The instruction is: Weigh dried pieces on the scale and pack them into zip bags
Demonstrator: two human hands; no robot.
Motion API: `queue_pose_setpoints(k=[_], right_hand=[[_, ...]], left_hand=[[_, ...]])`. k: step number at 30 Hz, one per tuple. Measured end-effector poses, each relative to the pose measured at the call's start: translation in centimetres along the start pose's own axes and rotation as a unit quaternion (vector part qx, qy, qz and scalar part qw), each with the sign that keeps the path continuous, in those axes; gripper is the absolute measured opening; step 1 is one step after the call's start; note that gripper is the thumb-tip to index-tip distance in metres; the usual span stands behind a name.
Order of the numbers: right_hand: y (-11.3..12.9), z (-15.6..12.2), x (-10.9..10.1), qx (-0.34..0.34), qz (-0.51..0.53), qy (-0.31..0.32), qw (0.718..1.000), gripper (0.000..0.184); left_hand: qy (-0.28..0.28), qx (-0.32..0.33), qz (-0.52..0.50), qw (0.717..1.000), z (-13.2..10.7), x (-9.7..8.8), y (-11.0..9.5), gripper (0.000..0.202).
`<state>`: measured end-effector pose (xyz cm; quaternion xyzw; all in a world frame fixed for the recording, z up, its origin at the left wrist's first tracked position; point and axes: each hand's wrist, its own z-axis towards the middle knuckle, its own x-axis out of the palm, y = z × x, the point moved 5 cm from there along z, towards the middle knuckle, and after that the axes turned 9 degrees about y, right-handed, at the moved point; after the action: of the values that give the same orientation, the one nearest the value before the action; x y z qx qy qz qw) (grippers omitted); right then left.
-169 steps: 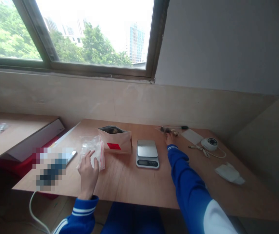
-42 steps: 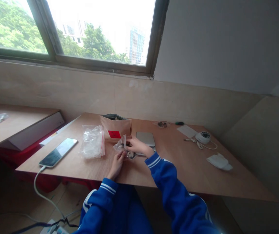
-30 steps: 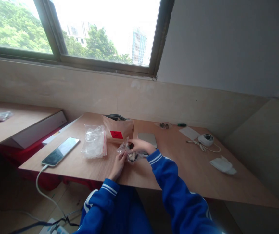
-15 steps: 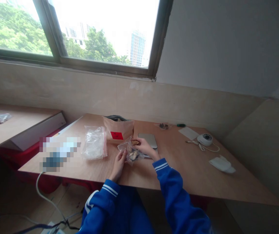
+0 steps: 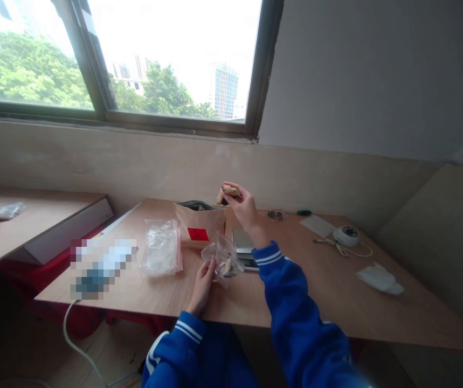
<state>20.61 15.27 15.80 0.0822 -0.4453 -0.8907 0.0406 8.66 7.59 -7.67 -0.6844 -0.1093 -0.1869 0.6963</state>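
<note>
My left hand pinches the edge of a small clear plastic bag with several pale and dark pieces inside, held just above the wooden table. My right hand is raised over the open brown paper pouch with a red label, its fingers closed on a tan piece. A silver kitchen scale lies behind the bag, partly hidden by my right forearm.
A stack of empty clear zip bags lies left of the pouch, with a blurred-out phone on a cable farther left. At the right are a white round device with cord, a folded white tissue, a card and a small filled bag.
My right hand rose from the small bag to above the brown pouch, carrying a tan piece. My left hand kept holding the bag. The view tilted down slightly.
</note>
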Motion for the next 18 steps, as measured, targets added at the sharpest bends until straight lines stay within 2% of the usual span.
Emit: queue_pose_setpoints(k=[3,7,10,14,18], right_hand=[[0.4,2.3,2.5,-0.050,-0.088,0.047,0.994,0.032],[-1.3,2.5,4.9,-0.090,-0.188,0.082,0.975,0.035],[-1.9,1.8,5.4,-0.104,-0.206,0.086,0.969,0.040],[-1.4,1.6,5.6,-0.115,-0.199,0.133,0.964,0.043],[-1.6,1.6,5.1,-0.103,-0.175,0.126,0.971,0.042]], left_hand=[[-0.008,-0.006,0.011,1.000,0.0,-0.2,0.0,0.045],[-0.002,-0.009,0.014,1.000,0.0,-0.1,0.2,0.043],[0.003,-0.012,0.010,1.000,0.1,0.0,0.3,0.045],[0.013,-0.008,0.007,1.000,0.1,0.3,0.1,0.045],[0.002,-0.014,0.016,1.000,0.2,0.1,0.3,0.044]])
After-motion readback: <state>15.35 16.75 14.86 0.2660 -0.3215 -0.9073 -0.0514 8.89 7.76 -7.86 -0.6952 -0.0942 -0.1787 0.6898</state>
